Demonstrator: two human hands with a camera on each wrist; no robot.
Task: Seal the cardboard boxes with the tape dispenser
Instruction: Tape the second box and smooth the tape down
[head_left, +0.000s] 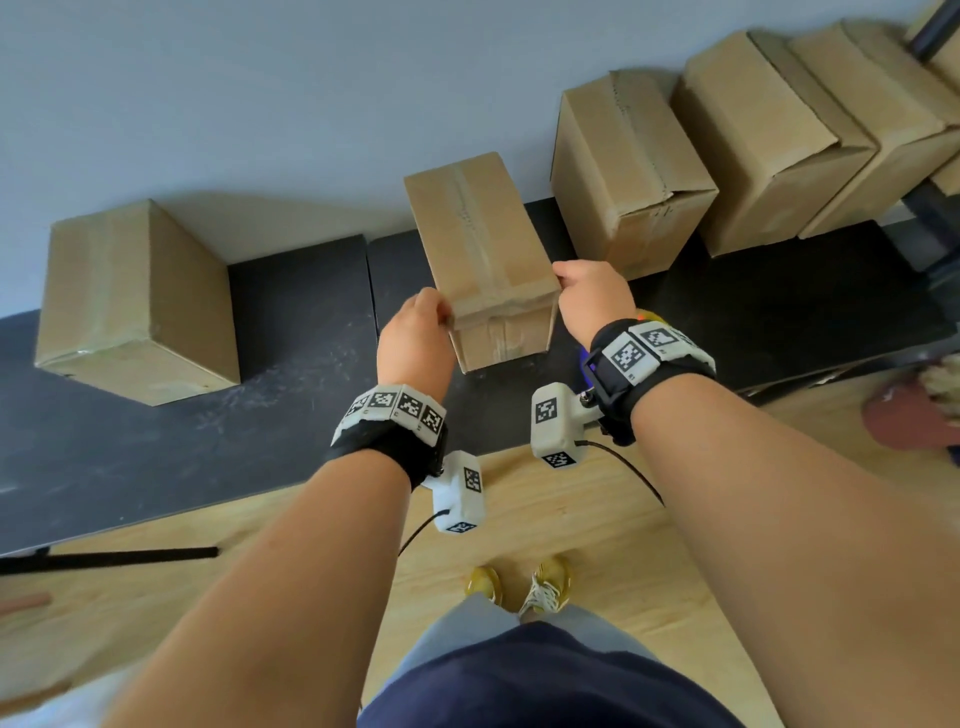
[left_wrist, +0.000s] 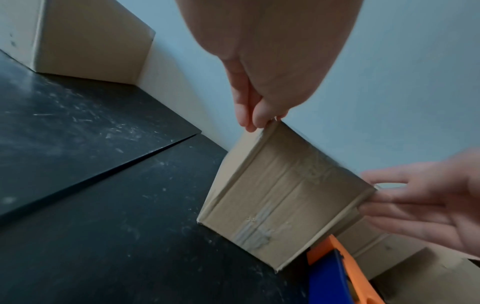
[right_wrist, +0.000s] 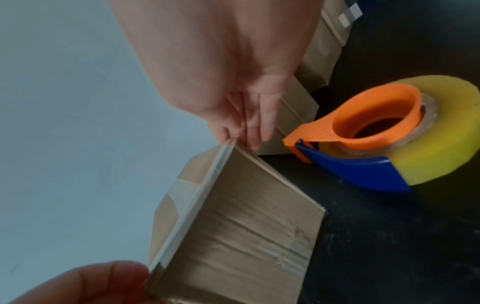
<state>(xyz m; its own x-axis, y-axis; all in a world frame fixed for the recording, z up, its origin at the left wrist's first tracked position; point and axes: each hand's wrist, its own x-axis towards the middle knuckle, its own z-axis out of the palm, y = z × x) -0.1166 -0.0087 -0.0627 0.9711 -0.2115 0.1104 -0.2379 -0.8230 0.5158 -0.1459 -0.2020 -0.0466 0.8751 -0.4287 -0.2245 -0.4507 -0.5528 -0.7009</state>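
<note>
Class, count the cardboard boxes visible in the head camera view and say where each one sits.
5, possibly more cut off at the right edge: one far left, one in the middle held by both hands, and three in a row at right.

Five cardboard boxes (head_left: 483, 249) — one tape dispenser (right_wrist: 389, 131) — two hands (head_left: 415, 332).

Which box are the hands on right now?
The narrow middle box: left hand and right hand pinch its near top corners; the others sit untouched.
</note>
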